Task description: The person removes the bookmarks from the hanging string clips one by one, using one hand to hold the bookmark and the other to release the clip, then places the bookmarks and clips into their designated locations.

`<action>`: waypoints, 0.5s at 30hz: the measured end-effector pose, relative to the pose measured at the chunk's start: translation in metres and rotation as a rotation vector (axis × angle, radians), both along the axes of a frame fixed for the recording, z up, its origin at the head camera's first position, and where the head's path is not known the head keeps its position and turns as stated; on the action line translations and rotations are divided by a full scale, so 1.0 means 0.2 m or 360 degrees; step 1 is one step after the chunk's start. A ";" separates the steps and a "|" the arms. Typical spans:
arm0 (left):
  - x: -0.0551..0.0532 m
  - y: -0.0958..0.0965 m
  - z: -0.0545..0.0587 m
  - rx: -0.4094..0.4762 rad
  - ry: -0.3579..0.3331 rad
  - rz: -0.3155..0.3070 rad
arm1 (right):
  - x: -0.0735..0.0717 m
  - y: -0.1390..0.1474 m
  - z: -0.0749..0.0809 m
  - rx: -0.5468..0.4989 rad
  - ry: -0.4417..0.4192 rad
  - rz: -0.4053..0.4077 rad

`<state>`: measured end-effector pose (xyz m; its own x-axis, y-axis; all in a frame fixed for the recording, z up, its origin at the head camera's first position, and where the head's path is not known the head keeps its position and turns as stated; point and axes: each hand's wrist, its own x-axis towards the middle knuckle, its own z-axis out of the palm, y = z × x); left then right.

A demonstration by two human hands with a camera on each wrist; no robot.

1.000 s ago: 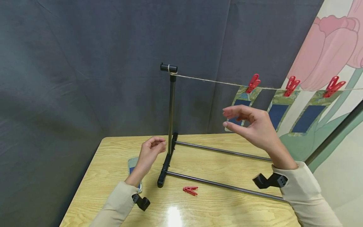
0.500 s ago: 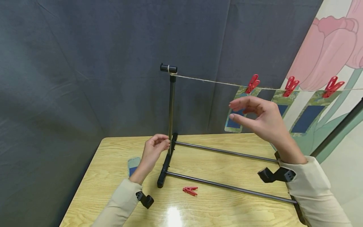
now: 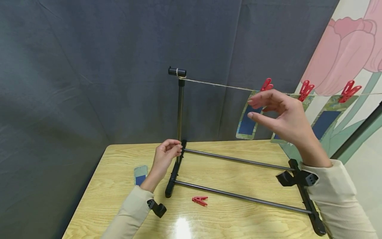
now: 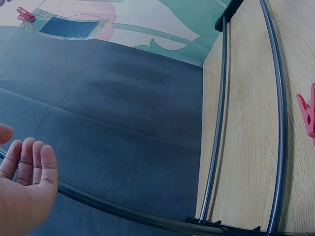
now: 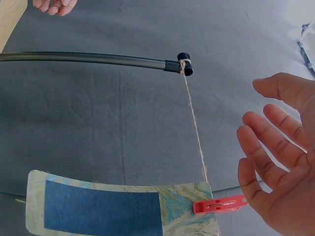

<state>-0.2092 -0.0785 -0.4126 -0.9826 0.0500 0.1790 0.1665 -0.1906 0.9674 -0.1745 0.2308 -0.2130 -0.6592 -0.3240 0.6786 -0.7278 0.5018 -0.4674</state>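
Observation:
My right hand, fingers bent and thumb apart, holds nothing in front of the hanging cards. Close to it, in the right wrist view, a patterned card with a blue panel hangs from the string by a red clothespin. Two more red clothespins, the middle one and the right one, grip similar cards, partly hidden by my right hand and arm. My left hand, loosely curled and empty, is near the upright pole; whether it touches the pole I cannot tell.
A loose red clothespin lies on the wooden table in front of the stand's front bar. Another card lies at left, partly behind my left forearm. A dark curtain hangs behind the table.
My right hand has moved right and upward, over the hanging cards in the head view. My left hand has shifted right and slightly up toward the pole, uncovering more of the table beside the lying card.

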 end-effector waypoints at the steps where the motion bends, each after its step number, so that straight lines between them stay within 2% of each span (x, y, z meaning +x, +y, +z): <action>1: 0.00 0.00 0.00 0.0003 0.0001 0.0001 | 0.00 0.00 0.00 0.0004 0.0006 -0.0003; 15: -0.01 0.04 0.02 0.0056 0.0046 0.0006 | -0.04 0.06 0.06 -0.0041 0.0023 -0.0062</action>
